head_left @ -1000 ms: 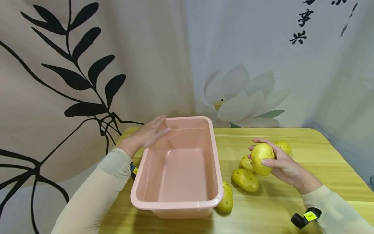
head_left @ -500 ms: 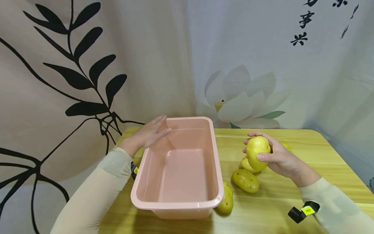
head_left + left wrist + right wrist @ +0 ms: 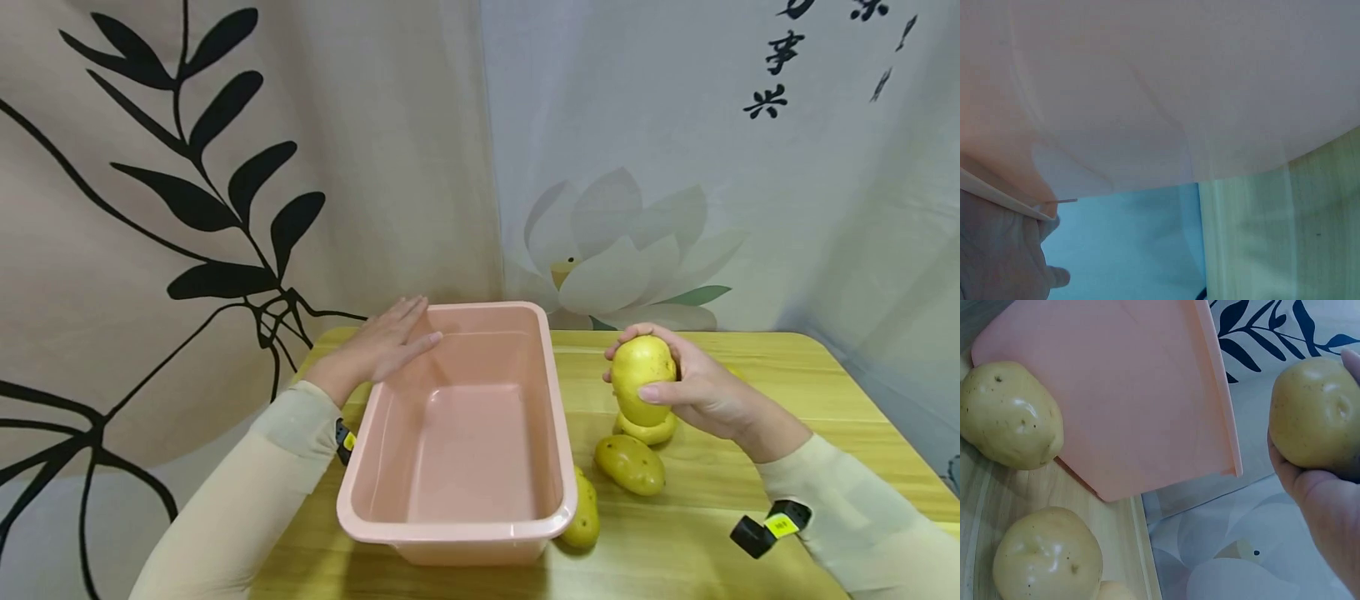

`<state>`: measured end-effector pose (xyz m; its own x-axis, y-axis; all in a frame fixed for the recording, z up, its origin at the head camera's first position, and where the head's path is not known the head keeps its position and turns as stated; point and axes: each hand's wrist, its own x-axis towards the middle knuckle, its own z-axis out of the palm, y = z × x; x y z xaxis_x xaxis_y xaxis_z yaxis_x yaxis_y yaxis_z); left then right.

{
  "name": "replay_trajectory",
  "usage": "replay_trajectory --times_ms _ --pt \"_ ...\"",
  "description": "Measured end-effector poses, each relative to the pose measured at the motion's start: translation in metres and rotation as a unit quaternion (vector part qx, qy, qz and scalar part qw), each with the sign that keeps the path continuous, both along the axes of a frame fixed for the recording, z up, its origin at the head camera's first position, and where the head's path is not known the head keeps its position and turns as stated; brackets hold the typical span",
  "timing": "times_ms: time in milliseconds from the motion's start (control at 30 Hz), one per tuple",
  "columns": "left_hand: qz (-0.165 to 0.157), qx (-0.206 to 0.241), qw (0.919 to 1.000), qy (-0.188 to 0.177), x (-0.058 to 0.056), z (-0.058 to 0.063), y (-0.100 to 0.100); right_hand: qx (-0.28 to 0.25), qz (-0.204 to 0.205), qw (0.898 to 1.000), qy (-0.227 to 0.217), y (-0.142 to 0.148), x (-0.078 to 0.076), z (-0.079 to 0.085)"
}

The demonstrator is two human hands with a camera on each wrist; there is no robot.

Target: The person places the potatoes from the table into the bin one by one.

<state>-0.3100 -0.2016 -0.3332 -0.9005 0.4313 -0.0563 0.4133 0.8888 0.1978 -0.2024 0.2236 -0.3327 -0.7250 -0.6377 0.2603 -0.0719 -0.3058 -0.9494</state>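
A pink plastic basin (image 3: pixel 456 531) stands on the wooden table with bare inner walls and floor. My left hand (image 3: pixel 378 348) rests on its far-left rim, fingers straight and thumb over the inner side; in the left wrist view part of that hand (image 3: pixel 1004 250) shows below the rim. To the basin's right, my right hand (image 3: pixel 708 387) holds a yellow potato (image 3: pixel 642 367) between thumb and fingers, raised over the table. Below it lies another potato (image 3: pixel 651 432), partly covered. Nearer me is a greener potato (image 3: pixel 630 465). The right wrist view shows the held potato (image 3: pixel 1313 412) apart from the basin.
One more potato (image 3: pixel 582 518) lies against the basin's right side, partly under its rim. Behind my right hand a sliver of a far potato (image 3: pixel 738 374) shows. A printed curtain (image 3: pixel 375 167) hangs behind the wooden table (image 3: pixel 795 417).
My right hand has moved left and slightly up with the potato, closer to the basin. The left hand and the basin have stayed in place.
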Motion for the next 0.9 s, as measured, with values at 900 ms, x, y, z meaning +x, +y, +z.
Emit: replay_trajectory --times_ms 900 --pt "-0.015 -0.057 0.9979 0.027 0.01 0.018 -0.018 0.118 0.023 0.993 0.005 -0.078 -0.005 0.049"
